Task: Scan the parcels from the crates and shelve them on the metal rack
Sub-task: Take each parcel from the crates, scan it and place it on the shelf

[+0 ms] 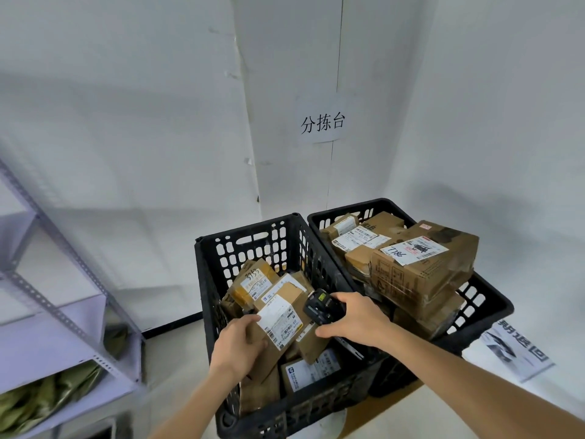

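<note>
While tilted up out of the near crate (209,280), parcel (286,318) with white label facing up, its left end gripped by left hand (242,345), fingers curled over the top face and thumb under the label's near-left corner. Just right of it, touching or nearly so, black scanner (319,307) clamped in right hand (354,321), fingers wrapped round its body, window aimed left at the label. Other boxes packed beneath and behind in the same crate; far crate (487,299) to the right heaped above its rim, topmost carton (424,264) marked 7786. Metal rack (47,299) at far left, well apart. Likely risks: one-ended hold letting the parcel sag or slip back among its neighbours; scanner too close or skewed, missing the barcode; the overhanging carton on the right sliding off if nudged.
</note>
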